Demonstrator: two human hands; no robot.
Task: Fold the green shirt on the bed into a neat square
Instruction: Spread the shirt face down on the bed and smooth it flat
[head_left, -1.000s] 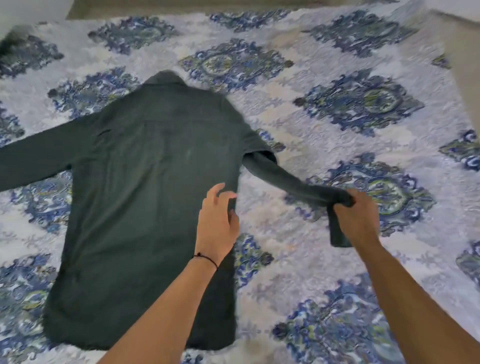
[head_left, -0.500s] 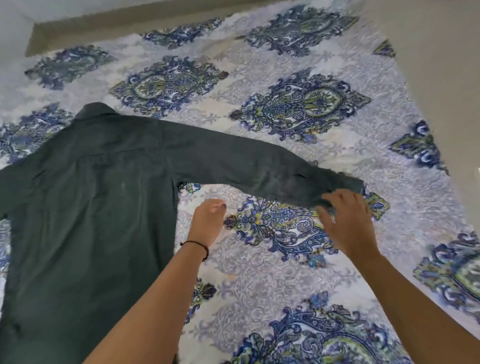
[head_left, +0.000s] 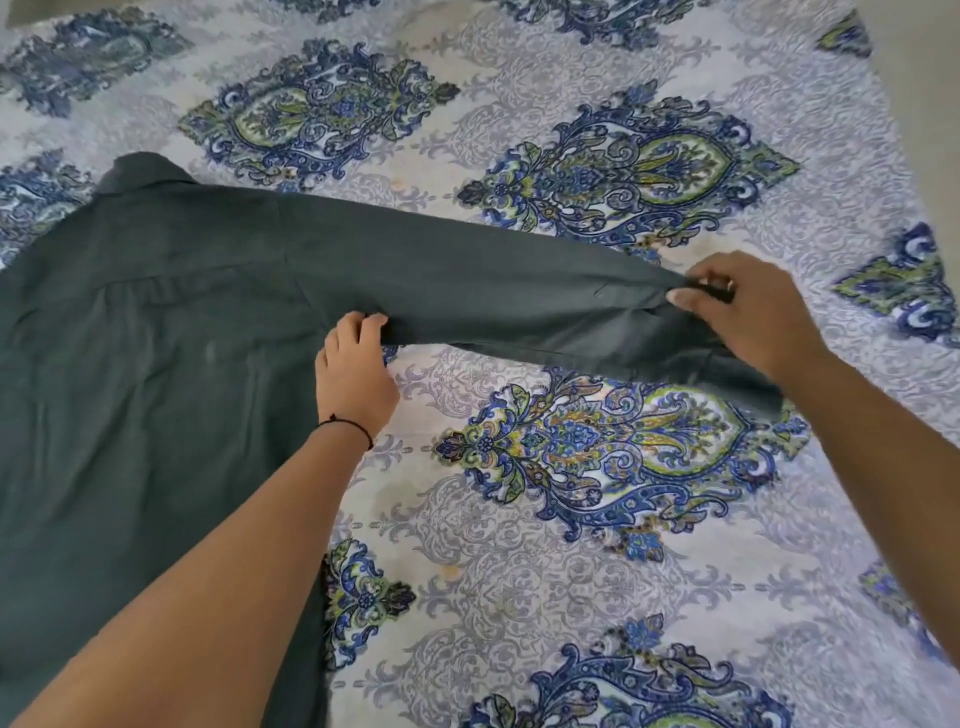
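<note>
The dark green shirt (head_left: 156, 374) lies flat, back side up, on the left of the bed, collar at the top left. Its right sleeve (head_left: 467, 291) stretches straight out to the right across the bedspread. My left hand (head_left: 356, 371) pinches the sleeve's lower edge at the armpit, fingers curled onto the cloth. Near the cuff, my right hand (head_left: 748, 312) grips the sleeve's upper edge between thumb and fingers. The cuff end is partly hidden under my right wrist. The shirt's left side runs out of view.
The bed is covered by a pale bedspread (head_left: 597, 561) with blue and green medallion patterns. Its right edge (head_left: 904, 145) runs diagonally at the upper right, with bare floor beyond. My forearms cross the lower part of the view.
The sleeve went from hanging bunched in my right hand to lying stretched out to the right. My left hand moved from the shirt's side to the armpit and closed on it.
</note>
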